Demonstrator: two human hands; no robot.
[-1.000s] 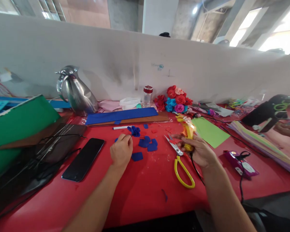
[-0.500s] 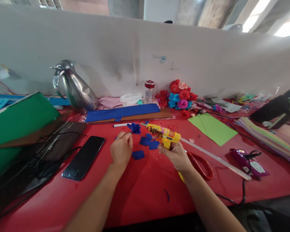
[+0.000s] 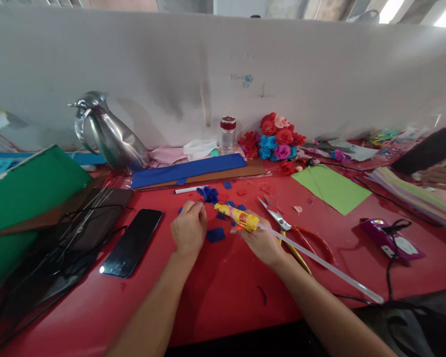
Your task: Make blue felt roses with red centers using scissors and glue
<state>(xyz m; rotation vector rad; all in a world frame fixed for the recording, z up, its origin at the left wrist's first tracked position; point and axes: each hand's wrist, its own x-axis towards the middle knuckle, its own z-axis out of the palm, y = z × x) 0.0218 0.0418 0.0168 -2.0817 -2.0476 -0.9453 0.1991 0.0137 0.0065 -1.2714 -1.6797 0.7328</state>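
My left hand (image 3: 189, 225) is closed in a pinch at the base of a dark blue paper flower (image 3: 208, 195). My right hand (image 3: 259, 241) is wrapped round a yellow glue gun (image 3: 238, 217), whose tip points left and meets the underside of the flower. A long clear glue stick (image 3: 319, 261) runs out of the gun's back end to the lower right. Loose blue paper pieces (image 3: 215, 234) lie on the red table (image 3: 223, 297) between and beyond my hands. Just past the flower sits a white marker (image 3: 188, 190).
Scissors (image 3: 283, 224) with red and yellow handles lie right of my right hand. A black phone (image 3: 133, 243) is at left, near a steel jug (image 3: 113, 134). Paper flowers (image 3: 280, 136), a glass jar (image 3: 228, 135), green paper (image 3: 330, 187) and a purple device (image 3: 392, 240) are farther off.
The glue gun has tilted and moved down and left, its tip now at the flower's underside. The scissors show more fully. The view has shifted slightly.
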